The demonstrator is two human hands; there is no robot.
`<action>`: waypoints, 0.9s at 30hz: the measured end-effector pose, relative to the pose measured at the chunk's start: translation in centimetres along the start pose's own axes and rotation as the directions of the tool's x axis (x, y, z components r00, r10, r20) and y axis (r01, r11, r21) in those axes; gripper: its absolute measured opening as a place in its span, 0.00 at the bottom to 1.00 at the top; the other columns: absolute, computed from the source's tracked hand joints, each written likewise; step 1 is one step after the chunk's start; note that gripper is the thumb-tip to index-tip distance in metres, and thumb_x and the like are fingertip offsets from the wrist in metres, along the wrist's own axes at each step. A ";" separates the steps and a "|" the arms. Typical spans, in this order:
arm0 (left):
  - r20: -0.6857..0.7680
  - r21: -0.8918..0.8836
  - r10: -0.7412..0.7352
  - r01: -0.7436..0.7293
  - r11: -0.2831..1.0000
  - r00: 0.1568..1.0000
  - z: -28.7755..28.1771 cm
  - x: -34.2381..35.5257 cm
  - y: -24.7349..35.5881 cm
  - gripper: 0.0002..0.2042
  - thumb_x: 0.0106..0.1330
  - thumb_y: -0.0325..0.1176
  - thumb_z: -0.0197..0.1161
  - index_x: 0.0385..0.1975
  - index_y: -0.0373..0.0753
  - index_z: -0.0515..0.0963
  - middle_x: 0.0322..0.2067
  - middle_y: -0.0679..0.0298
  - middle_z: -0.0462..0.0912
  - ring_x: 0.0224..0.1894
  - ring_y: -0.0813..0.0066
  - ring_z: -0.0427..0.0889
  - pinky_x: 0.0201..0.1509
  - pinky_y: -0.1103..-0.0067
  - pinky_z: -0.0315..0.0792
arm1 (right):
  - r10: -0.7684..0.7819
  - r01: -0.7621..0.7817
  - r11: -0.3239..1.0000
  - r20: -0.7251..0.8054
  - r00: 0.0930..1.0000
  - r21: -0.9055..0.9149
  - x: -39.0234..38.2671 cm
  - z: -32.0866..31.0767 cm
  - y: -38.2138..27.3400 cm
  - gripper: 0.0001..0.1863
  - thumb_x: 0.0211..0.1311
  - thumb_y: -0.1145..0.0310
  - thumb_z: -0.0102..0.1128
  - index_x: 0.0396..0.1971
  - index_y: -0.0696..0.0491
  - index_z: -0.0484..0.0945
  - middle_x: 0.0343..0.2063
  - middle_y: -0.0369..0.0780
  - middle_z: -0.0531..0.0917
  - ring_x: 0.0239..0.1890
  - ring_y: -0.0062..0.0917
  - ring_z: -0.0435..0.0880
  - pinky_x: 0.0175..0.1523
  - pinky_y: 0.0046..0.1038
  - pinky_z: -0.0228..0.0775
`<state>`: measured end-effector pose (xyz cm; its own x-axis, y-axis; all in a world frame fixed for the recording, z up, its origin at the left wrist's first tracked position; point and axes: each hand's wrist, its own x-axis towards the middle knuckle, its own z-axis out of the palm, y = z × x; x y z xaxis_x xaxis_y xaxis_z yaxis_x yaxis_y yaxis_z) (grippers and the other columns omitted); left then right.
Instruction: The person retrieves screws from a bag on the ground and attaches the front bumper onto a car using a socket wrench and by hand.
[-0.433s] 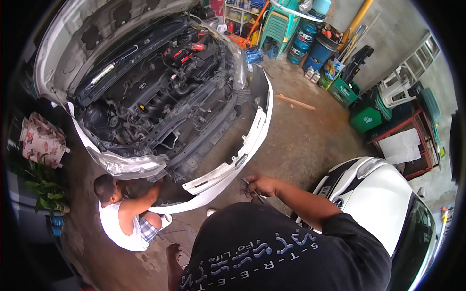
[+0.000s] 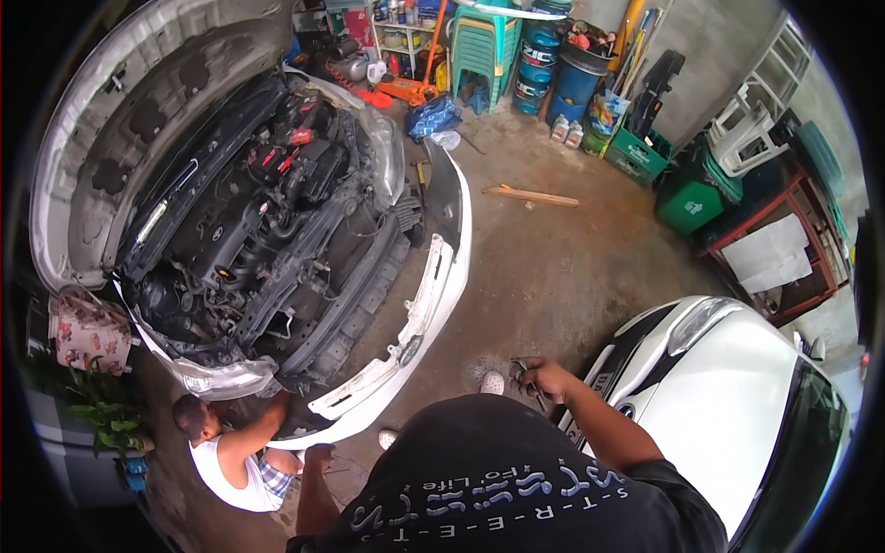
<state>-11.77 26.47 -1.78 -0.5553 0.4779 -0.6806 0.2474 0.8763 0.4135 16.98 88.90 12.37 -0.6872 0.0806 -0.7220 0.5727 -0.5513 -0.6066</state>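
My right hand is closed around thin dark metal pieces, like small tools, whose exact kind I cannot make out. It is over the floor, between the removed-looking white front bumper and the white car's nose. My left hand hangs low beside the bumper's near left end; its fingers are too hidden to read. The bumper stands away from the front of the car whose hood is raised and engine bay bare. A crouching person in a white sleeveless top reaches under its headlight.
A white car stands close on my right. A wooden strip lies on the floor ahead. Stacked green stools, a blue drum, a green bin and a ladder line the far wall. A potted plant stands at the left.
The view has shifted, moving the car and bumper left in the picture. My right hand has moved right and lower, still holding the metal pieces. My left hand has come forward toward the bumper.
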 end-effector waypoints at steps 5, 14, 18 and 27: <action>-0.031 -0.538 -0.339 0.270 0.799 0.940 1.8 10.0 17.1 0.21 0.66 0.39 0.69 0.54 0.33 0.85 0.39 0.58 0.91 0.33 0.71 0.87 0.42 0.73 0.80 | -0.118 0.108 0.993 -0.275 0.954 -0.052 -1.4 -12.2 -2.7 0.14 0.62 0.81 0.56 0.47 0.59 0.80 0.33 0.42 0.87 0.26 0.22 0.81 0.27 0.23 0.68; -0.080 -0.159 -0.018 0.005 0.987 0.997 -2.1 26.0 34.8 0.21 0.67 0.36 0.71 0.56 0.31 0.83 0.42 0.56 0.90 0.39 0.69 0.85 0.47 0.71 0.78 | -0.138 0.131 0.990 -0.240 0.961 -0.047 3.9 -20.7 -14.7 0.07 0.71 0.74 0.61 0.44 0.58 0.84 0.31 0.37 0.87 0.24 0.18 0.80 0.27 0.21 0.67; 0.089 -0.306 -0.227 0.244 0.920 0.970 -6.1 34.2 40.0 0.20 0.67 0.41 0.69 0.53 0.34 0.85 0.47 0.47 0.90 0.51 0.50 0.88 0.58 0.65 0.79 | -0.172 0.142 0.980 -0.237 0.956 -0.140 8.2 -25.2 -20.8 0.07 0.71 0.72 0.62 0.43 0.57 0.85 0.31 0.36 0.88 0.25 0.17 0.80 0.27 0.21 0.67; -0.273 -0.277 -0.104 0.025 0.960 0.956 -21.3 56.6 50.7 0.23 0.66 0.44 0.68 0.55 0.36 0.84 0.50 0.44 0.88 0.55 0.50 0.87 0.60 0.64 0.78 | -0.099 -0.027 0.969 -0.481 0.871 -0.247 20.2 -37.1 -39.4 0.08 0.70 0.69 0.64 0.37 0.58 0.85 0.29 0.38 0.88 0.25 0.19 0.81 0.31 0.24 0.70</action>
<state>-47.62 96.64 -6.47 -0.7736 0.3495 -0.5286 0.0037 0.8366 0.5478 -2.90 143.03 9.41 -0.4401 0.5245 -0.7289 0.6836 -0.3307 -0.6507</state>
